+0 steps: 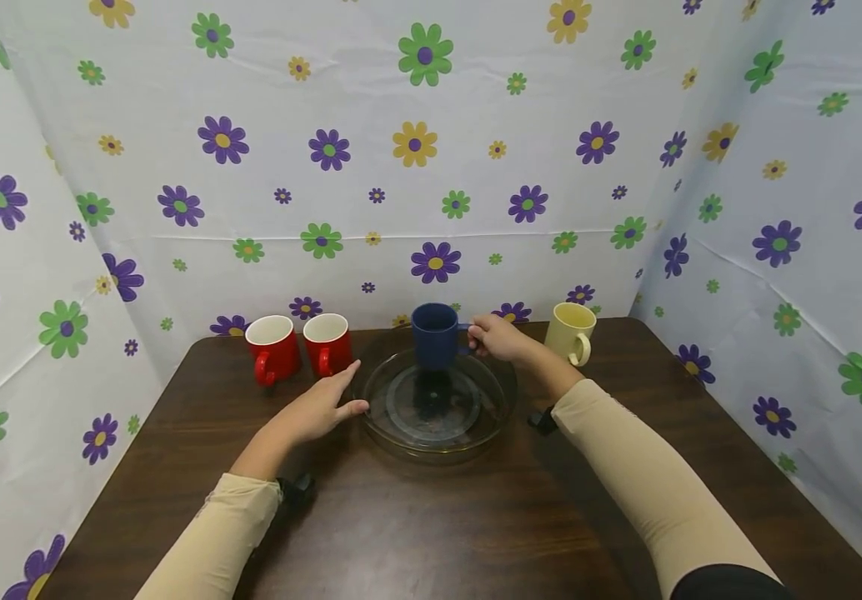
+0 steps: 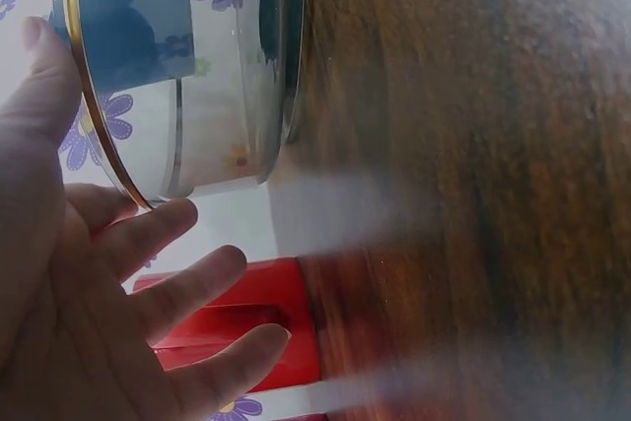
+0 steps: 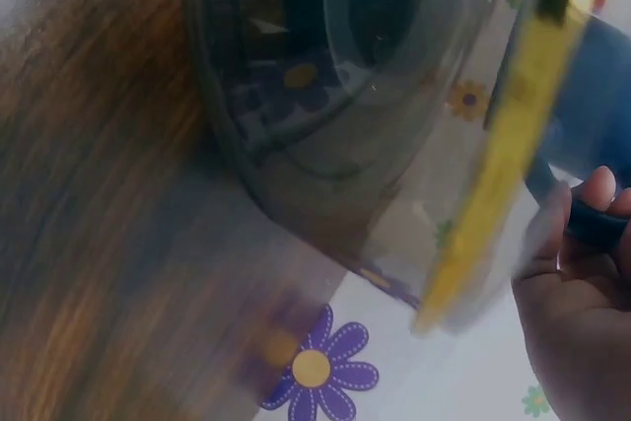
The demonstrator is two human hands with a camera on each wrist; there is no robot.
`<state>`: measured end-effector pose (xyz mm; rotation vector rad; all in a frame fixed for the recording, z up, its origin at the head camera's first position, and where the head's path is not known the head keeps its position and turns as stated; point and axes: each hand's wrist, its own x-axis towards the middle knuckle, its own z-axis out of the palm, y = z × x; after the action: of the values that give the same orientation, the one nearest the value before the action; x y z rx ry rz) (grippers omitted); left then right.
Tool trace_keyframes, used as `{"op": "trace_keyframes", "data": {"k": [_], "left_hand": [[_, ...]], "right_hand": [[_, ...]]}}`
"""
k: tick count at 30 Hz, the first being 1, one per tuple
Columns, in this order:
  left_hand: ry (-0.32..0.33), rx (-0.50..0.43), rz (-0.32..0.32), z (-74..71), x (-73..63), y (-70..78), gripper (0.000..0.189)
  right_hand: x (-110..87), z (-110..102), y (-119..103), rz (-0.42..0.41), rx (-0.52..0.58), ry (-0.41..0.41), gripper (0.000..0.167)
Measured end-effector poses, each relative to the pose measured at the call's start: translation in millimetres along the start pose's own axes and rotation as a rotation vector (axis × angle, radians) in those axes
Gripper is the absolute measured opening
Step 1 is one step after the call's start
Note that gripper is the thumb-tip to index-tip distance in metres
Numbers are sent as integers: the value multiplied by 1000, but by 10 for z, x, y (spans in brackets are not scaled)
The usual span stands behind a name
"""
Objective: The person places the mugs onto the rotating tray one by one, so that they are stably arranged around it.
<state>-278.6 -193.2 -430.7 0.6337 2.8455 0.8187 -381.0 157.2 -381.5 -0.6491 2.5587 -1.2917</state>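
A blue mug [image 1: 434,337] is at the back part of a clear glass bowl [image 1: 494,400]; the left wrist view shows its lower part through the bowl's wall. Whether its base touches the glass cannot be told. My right hand [image 1: 498,339] grips the mug's handle [image 3: 596,227] from the right side. My left hand [image 1: 318,407] is at the bowl's left edge, its fingers spread and fairly straight, thumb and a finger by the amber rim [image 2: 94,115]. Two red mugs, one outer [image 1: 275,354] and one nearer the bowl [image 1: 329,346], stand just beyond it.
A pale yellow mug [image 1: 569,329] stands at the back right, behind my right wrist. Everything rests on a dark brown wooden table [image 1: 431,533]. Flower-patterned white sheets [image 1: 371,92] hang behind and at both sides.
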Motion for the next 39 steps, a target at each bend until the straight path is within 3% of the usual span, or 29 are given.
{"op": "trace_keyframes", "data": {"k": [21,31,34,39], "left_hand": [[3,-1,-17,14,20,-19,89],[10,7,5,39,7,-9,89],[20,3,11,31,1,0,89],[19,-4,4,13,-3,-6,90]], "right_hand": [[195,193,95,28,92,-78,25],[264,226,225,-28,101,-111,26],[273,233,231,-35,91,-94,25],[284,285,151,24,28,-33,24]]}}
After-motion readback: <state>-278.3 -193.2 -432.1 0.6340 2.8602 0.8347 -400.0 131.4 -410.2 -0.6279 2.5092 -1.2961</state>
